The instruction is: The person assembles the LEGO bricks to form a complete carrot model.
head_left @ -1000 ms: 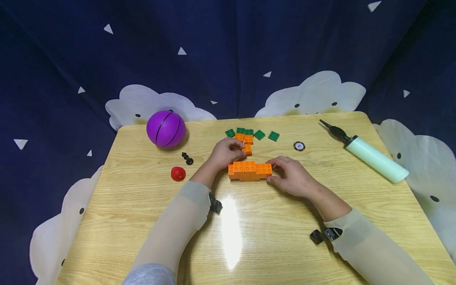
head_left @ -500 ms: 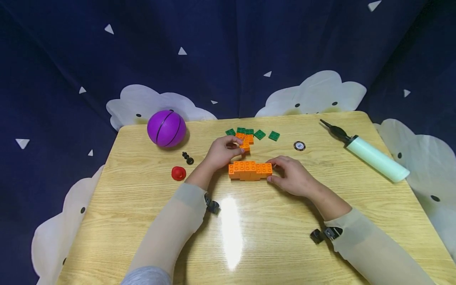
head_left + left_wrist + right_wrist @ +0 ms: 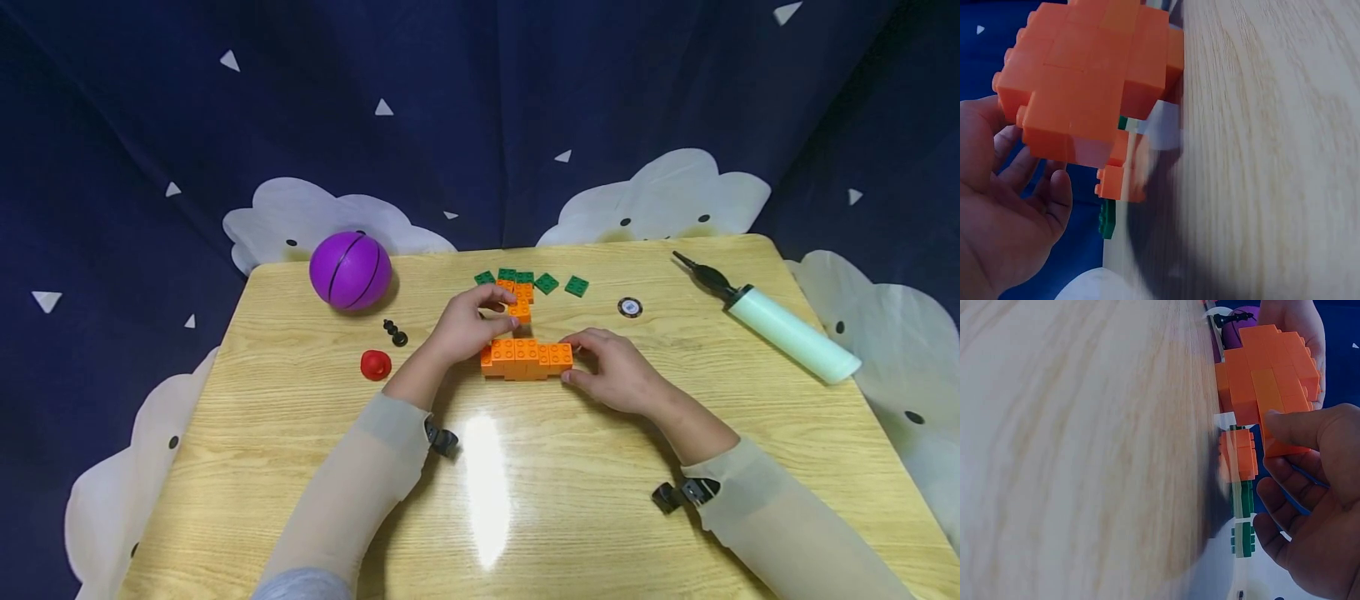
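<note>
My right hand (image 3: pixel 615 372) pinches the right end of an orange brick assembly (image 3: pixel 521 360), thumb on the near face, as the right wrist view (image 3: pixel 1269 381) also shows. Behind the assembly's left part, my left hand (image 3: pixel 468 323) pinches a small orange brick (image 3: pixel 519 312) between thumb and index finger. In the left wrist view the assembly (image 3: pixel 1079 69) hides that hand's fingertips and what they hold. Loose orange bricks (image 3: pixel 524 292) lie just beyond, partly covered by the left fingers.
Several flat green bricks (image 3: pixel 546 283) line the far side. A purple ball (image 3: pixel 350 270), a black chess piece (image 3: pixel 395 333) and a red toy hat (image 3: pixel 376 365) are on the left. Rightward lie a poker chip (image 3: pixel 630 307) and a pale green hand pump (image 3: pixel 787 333).
My left hand has drawn slightly back toward me, and the small orange brick has moved a little away from the assembly. The right hand and assembly stay in place.
</note>
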`<state>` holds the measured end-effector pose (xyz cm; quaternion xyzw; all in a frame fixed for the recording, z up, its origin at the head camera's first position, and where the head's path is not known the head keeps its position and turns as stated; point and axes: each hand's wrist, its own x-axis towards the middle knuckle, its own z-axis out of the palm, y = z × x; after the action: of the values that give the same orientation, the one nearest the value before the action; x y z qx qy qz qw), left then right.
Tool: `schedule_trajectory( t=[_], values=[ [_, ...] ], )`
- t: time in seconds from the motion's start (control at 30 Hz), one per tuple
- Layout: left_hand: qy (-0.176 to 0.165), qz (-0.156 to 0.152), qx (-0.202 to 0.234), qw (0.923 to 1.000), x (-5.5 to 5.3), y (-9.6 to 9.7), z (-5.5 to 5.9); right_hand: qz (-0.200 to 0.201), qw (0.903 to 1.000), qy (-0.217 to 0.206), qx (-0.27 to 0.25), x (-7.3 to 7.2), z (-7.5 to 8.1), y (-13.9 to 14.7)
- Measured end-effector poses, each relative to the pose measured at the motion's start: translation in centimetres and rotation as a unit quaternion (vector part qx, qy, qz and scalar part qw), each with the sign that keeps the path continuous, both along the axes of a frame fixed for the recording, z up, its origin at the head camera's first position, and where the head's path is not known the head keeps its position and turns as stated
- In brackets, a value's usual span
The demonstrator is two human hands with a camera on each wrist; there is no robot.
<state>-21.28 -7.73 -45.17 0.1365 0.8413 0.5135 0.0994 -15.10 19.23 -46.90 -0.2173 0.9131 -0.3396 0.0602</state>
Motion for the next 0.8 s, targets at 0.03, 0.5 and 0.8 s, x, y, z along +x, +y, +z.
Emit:
schedule_trajectory(
  t=[0.03,0.5,0.8],
  values=[
    [0.006,-0.002,0.001,1.0000,0.1,0.0,0.1,0.000,1.0000,0.000,0.000,0.0,0.0,0.0],
    [0.037,-0.045,0.023,0.9980,1.7,0.8,1.4,0.002,1.0000,0.000,-0.005,0.0,0.0,0.1],
    [0.055,-0.077,0.014,0.9954,2.7,1.5,1.9,0.002,1.0000,0.001,-0.006,0.0,0.1,0.0]
  ],
)
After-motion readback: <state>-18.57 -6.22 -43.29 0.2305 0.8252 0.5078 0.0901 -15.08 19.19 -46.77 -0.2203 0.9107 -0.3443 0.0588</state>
